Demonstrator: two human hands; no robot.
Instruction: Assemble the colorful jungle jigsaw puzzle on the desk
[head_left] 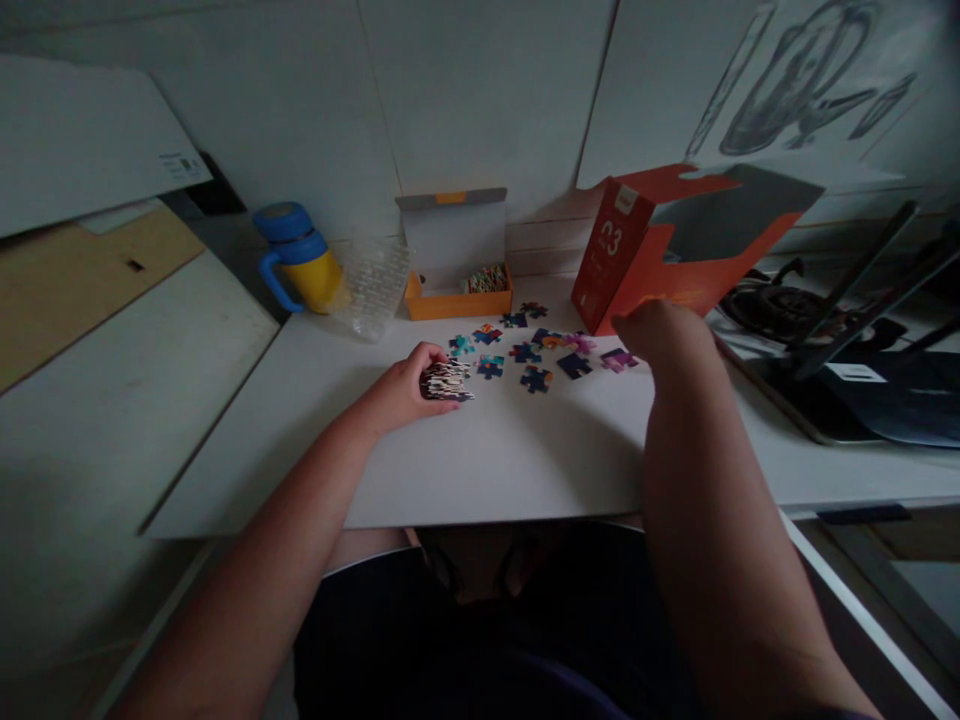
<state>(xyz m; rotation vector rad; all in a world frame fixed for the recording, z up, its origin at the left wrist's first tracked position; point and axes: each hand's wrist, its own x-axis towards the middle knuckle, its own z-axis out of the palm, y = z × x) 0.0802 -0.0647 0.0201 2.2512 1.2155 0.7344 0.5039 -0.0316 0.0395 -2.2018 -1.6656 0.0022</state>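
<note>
My left hand (409,385) rests on the white table (495,460) with its fingers curled round a stack of puzzle pieces (446,381). Lifted over the table's right side, my right hand (664,335) grips the lower edge of an orange puzzle box (675,245), which is tilted with its open end facing right. Several loose coloured puzzle pieces (536,350) lie scattered on the table between the two hands.
A small open orange tray box (457,290) holding more pieces stands at the back against the wall. A blue and yellow mug (300,260) and a clear plastic bag (371,285) stand left of it. A gas stove (825,330) borders the table's right side.
</note>
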